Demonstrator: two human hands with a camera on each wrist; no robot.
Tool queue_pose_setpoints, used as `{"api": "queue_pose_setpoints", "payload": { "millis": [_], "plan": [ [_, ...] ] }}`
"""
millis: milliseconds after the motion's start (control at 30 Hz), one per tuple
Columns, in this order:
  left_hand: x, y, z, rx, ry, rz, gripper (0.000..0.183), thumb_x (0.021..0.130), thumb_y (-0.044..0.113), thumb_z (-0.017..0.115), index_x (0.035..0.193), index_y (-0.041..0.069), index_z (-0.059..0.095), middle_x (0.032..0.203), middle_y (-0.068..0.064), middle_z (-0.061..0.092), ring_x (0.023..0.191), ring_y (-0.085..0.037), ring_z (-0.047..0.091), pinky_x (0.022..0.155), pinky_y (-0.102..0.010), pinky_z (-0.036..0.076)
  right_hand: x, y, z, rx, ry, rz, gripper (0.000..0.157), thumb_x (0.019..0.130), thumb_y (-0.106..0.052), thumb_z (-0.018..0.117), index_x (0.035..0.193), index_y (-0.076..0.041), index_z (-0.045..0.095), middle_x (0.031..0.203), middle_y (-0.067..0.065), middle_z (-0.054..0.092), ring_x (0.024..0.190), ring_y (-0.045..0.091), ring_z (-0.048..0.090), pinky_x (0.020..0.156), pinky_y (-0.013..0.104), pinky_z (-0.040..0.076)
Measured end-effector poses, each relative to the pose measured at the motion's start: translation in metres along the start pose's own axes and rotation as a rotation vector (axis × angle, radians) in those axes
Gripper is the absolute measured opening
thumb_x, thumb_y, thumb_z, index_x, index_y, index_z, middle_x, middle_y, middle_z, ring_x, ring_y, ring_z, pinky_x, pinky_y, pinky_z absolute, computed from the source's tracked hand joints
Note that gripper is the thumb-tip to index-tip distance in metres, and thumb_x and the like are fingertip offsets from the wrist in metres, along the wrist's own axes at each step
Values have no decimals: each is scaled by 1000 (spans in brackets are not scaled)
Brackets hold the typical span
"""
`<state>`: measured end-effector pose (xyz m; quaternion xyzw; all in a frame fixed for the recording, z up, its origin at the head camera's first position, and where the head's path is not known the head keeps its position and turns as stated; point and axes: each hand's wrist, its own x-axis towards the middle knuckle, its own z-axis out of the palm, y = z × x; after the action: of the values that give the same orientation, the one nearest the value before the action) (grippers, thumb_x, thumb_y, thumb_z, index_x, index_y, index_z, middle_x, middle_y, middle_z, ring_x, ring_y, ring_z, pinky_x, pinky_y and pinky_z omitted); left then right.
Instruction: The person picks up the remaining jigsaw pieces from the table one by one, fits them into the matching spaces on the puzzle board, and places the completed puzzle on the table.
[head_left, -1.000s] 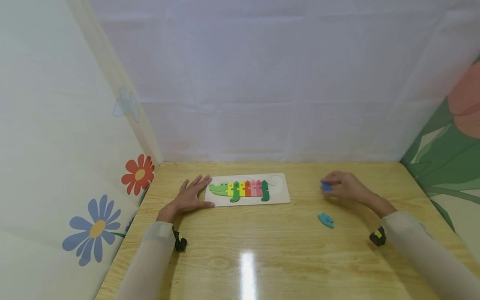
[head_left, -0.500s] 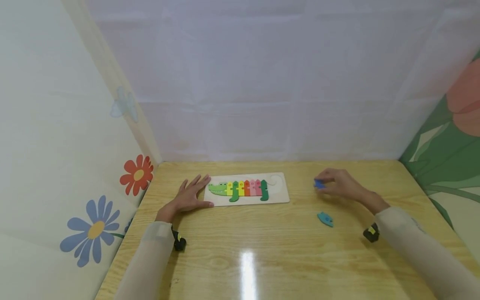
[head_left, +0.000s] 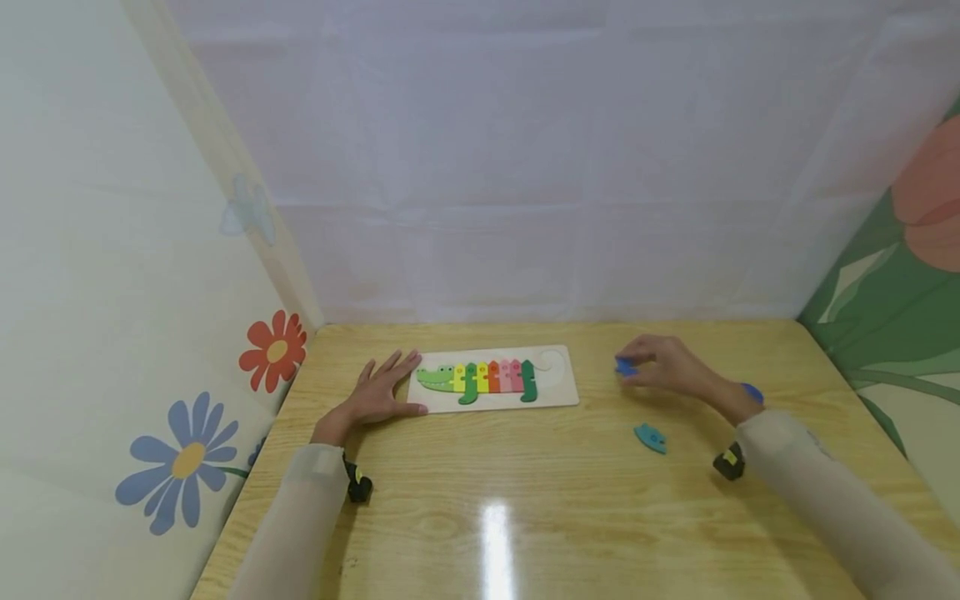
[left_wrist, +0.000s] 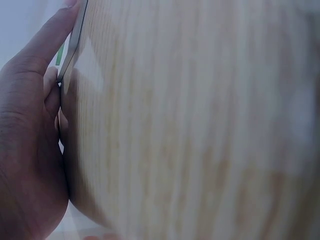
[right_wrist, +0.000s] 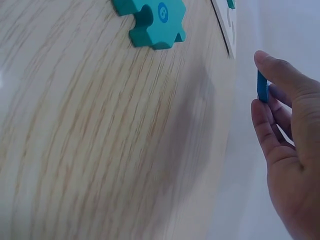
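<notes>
At a wood-grain table (head_left: 600, 517), your left hand (head_left: 382, 396) spreads against the left end of a pale crocodile puzzle board (head_left: 562, 393), fingers and thumb extended, apparently to steady it. Your right hand (head_left: 667, 364), raised right of the board, pinches a blue piece (head_left: 624, 366) by opposite edges, likely for control. Nearer you lies a teal piece (head_left: 650, 438), its round mark (right_wrist: 163, 12) not clearly readable; no brand is legible.
</notes>
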<state>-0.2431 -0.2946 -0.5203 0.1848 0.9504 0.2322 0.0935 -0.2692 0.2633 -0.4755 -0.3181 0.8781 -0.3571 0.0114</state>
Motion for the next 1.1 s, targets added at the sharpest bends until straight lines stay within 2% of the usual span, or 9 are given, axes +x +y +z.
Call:
{"api": "queue_pose_setpoints", "payload": {
  "millis": [300, 567, 900, 1100],
  "plan": [
    [0, 0, 0, -2, 1, 0, 108, 88, 57, 80, 169, 11, 26, 176, -10, 21, 163, -40, 10, 125, -69, -4, 9, -5, 7, 10, -1, -16, 41, 83, -2, 89, 121, 5, 75, 113, 17, 74, 99, 34, 75, 87, 49, 63],
    [0, -1, 1, -3, -2, -2, 108, 89, 57, 79, 169, 10, 25, 177, -10, 20, 163, -40, 9, 125, -69, -4, 19, -11, 12, 47, -2, 26, 42, 81, -4, 91, 120, 3, 76, 114, 14, 75, 99, 31, 76, 90, 51, 62],
    [0, -2, 1, 5, -4, -3, 108, 89, 58, 79, 170, 11, 24, 177, -10, 20, 164, -40, 8, 125, -69, -5, 30, -17, 22, 75, -3, -18, 42, 81, -1, 90, 119, 6, 76, 112, 17, 74, 97, 32, 76, 89, 54, 61],
    [0, -3, 2, 3, -2, -3, 108, 89, 58, 79, 170, 11, 25, 177, -10, 20, 164, -40, 8, 125, -68, -5, 35, -24, 27, 81, -26, 0, 44, 81, -4, 91, 121, 7, 75, 114, 18, 74, 99, 33, 76, 89, 51, 62]
  ]
}}
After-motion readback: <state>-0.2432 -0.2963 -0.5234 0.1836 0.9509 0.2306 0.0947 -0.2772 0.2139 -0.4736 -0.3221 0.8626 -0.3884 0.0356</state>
